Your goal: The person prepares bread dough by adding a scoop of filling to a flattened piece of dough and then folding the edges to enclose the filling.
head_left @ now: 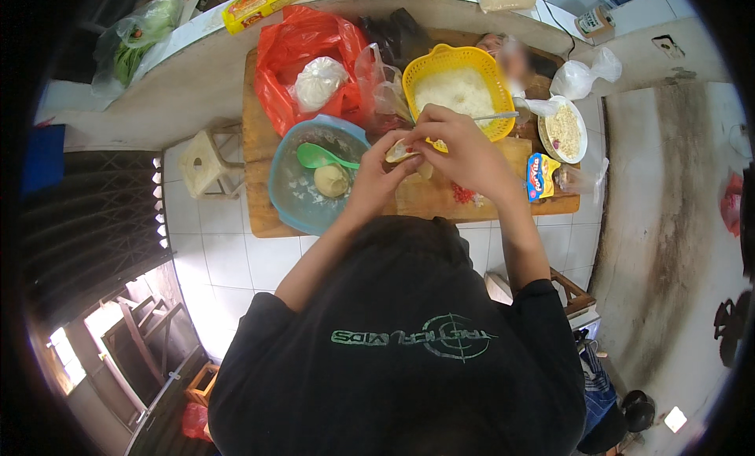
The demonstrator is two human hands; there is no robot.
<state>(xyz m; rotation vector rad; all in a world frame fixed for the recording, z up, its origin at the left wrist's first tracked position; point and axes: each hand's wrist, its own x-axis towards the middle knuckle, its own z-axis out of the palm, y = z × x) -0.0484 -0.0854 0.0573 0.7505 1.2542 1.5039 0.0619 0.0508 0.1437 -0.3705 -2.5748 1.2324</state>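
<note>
Above the wooden table, my left hand (pixel 380 177) and my right hand (pixel 456 145) pinch a thin, pale folded piece of dough (pixel 403 152) between their fingertips. Bits of whitish and reddish filling show in its opening. Left of my hands, a blue basin (pixel 285 190) holds a ball of dough (pixel 331 180) and a green spoon (pixel 314 155). Just beyond my right hand stands a yellow basket (pixel 408 72) of white shredded food (pixel 456 90), with a metal utensil handle (pixel 503 115) across its rim. Chopped red pieces (pixel 464 194) lie under my right wrist.
An open red plastic bag (pixel 275 59) holds a white bag (pixel 320 84) at the back left. On the right are a white bowl (pixel 580 151) of chopped food and a blue-yellow packet (pixel 540 177). A plastic stool (pixel 206 165) stands left of the wooden table (pixel 263 224).
</note>
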